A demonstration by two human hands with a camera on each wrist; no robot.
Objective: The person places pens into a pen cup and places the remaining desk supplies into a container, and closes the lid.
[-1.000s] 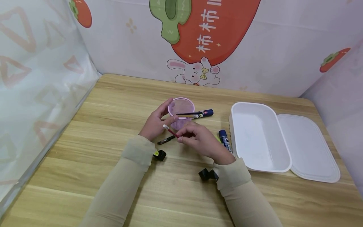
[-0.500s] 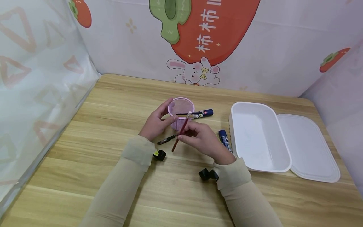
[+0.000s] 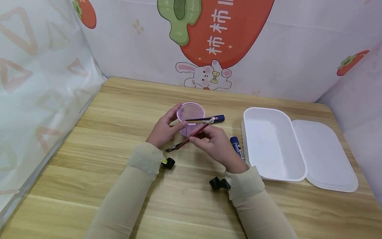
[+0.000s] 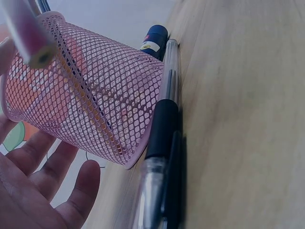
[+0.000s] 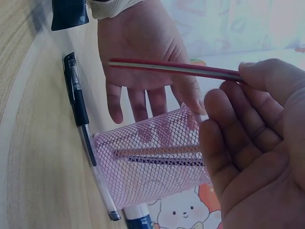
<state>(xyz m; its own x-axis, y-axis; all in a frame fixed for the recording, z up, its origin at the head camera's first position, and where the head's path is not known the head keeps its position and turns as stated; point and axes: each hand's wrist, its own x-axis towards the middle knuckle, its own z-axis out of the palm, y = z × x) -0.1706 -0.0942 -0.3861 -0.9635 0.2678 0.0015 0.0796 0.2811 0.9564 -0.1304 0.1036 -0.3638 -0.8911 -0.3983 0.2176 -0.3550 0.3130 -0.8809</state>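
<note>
My left hand (image 3: 168, 127) holds a pink mesh pen cup (image 3: 187, 130) by its rim, thumb on the near side. The cup stands upright with a couple of pencils (image 5: 162, 150) leaning inside. In front of it, my right hand (image 3: 213, 142) pinches a red pencil (image 3: 195, 133) between thumb and fingers. The pencil slants, its white end up to the right, clear of the cup's opening. A clear gel pen (image 4: 164, 119) with a black grip lies on the table beside the cup's base. Behind the cup shows a dark blue tube (image 3: 220, 118).
A blue glue stick (image 3: 236, 147) lies right of my right hand, beside an open white plastic box (image 3: 271, 146). The box's white lid (image 3: 326, 156) lies flat to its right. A printed cloth (image 3: 134, 49) hangs behind the wooden table (image 3: 98, 159).
The right hand has turned the red pencil: its white end swung from pointing left to pointing up and right. The left hand and the cup have stayed in place.
</note>
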